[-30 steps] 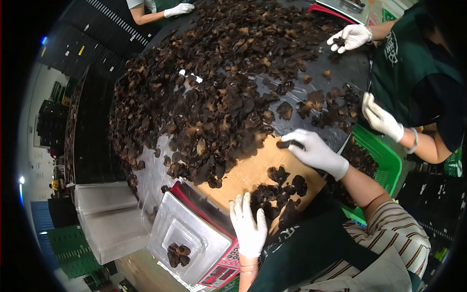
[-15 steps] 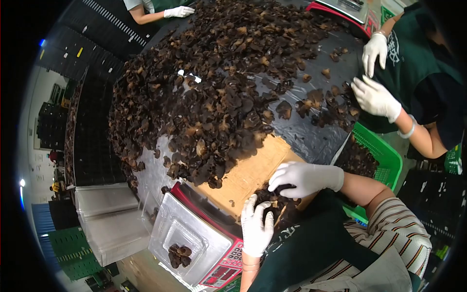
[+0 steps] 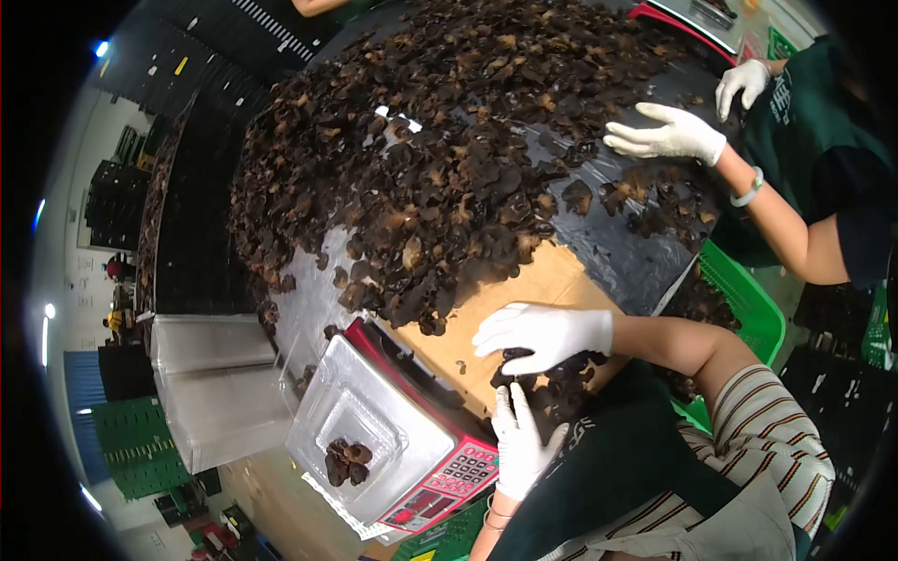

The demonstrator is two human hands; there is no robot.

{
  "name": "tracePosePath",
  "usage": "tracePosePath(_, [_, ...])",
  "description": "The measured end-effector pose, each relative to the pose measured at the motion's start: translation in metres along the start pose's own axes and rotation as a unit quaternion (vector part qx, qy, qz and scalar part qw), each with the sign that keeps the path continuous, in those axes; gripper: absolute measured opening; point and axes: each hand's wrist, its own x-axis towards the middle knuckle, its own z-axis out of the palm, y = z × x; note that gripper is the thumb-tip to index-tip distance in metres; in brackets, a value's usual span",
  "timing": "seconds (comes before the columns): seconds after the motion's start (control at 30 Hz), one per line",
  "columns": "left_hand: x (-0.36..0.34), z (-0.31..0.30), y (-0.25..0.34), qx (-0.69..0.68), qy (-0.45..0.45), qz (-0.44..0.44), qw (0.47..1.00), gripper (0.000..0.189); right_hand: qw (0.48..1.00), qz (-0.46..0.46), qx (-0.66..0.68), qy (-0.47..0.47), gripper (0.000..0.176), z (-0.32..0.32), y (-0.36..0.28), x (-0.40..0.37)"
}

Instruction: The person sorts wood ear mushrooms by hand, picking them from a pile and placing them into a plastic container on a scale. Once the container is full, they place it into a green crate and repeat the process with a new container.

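My right hand [image 3: 547, 338], in a white glove, reaches over a small heap of dark wood ear mushrooms [image 3: 561, 381] at the near edge of a brown cardboard sheet [image 3: 552, 278]. Its fingers are stretched out and the thumb is apart, with a dark piece showing in the gap; no firm grip is visible. My left hand [image 3: 526, 447], also gloved, is at the heap's near left side, fingers extended and thumb spread. Left of it stands a red and silver scale [image 3: 412, 449] bearing a clear plastic tray [image 3: 360, 407] with a few mushroom pieces [image 3: 347, 461].
A large mushroom pile [image 3: 402, 187] covers the dark table sheet. Clear plastic trays are stacked [image 3: 220, 402] at the left. A green basket [image 3: 762, 318] with mushrooms stands at the right. A co-worker's gloved hand [image 3: 673, 137] reaches over the table's right side.
The view has shifted. My right hand has moved left across the heap, its fingers straighter; my left hand's fingers have straightened too. The co-worker's hand at right has reached inward over the mushrooms.
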Motion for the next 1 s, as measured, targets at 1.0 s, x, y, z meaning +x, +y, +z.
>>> tracePosePath(1.0, [0.063, 0.018, 0.063, -0.211, -0.180, 0.243, 0.929, 0.049, 0.801, 0.530, -0.156, -0.229, 0.024, -0.125, -0.090, -0.172])
